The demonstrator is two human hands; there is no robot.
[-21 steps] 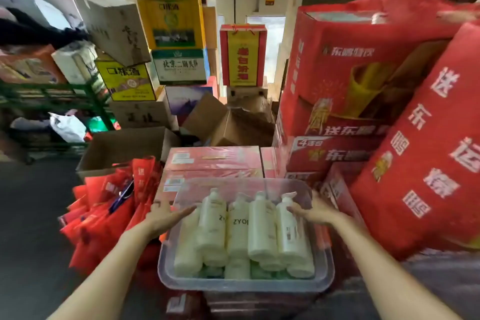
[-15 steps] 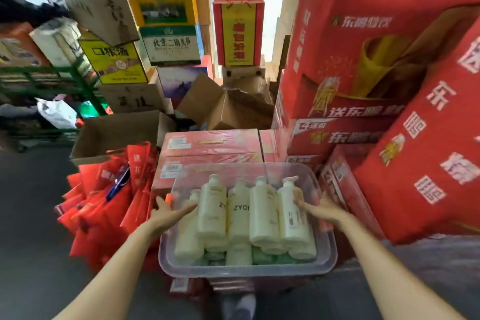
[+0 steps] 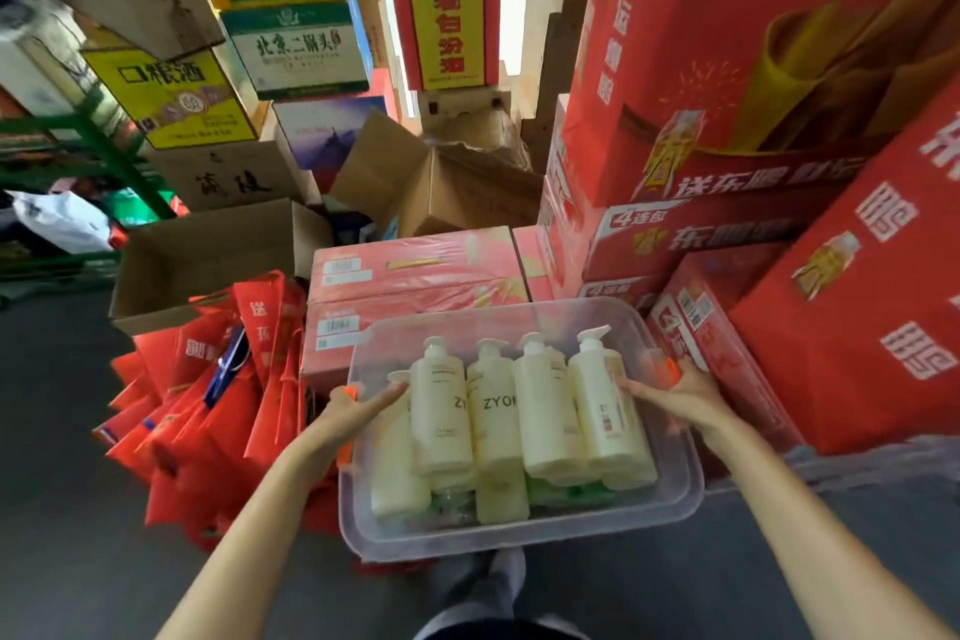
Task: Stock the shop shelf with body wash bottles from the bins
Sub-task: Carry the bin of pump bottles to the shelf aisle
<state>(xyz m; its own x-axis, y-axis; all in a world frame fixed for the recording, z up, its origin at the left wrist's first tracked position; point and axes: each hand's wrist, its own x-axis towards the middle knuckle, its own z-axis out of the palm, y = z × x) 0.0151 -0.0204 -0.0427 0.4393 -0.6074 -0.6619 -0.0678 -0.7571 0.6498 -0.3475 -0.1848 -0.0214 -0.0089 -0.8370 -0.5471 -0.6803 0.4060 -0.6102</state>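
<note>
The bin (image 3: 519, 543) is now higher and closer than before. The left hand (image 3: 348, 413) and right hand (image 3: 680, 392) grip its rims; cream bottles (image 3: 545, 411) fill it.

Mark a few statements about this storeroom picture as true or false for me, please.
1. The left hand and the right hand both hold the clear plastic bin by its sides. True.
2. The pump bottles in the bin are dark blue. False: they are cream-coloured.
3. The bottles stand upright. False: they lie on their sides, stacked in layers.
4. A heap of red bags lies left of the bin. True.
</note>
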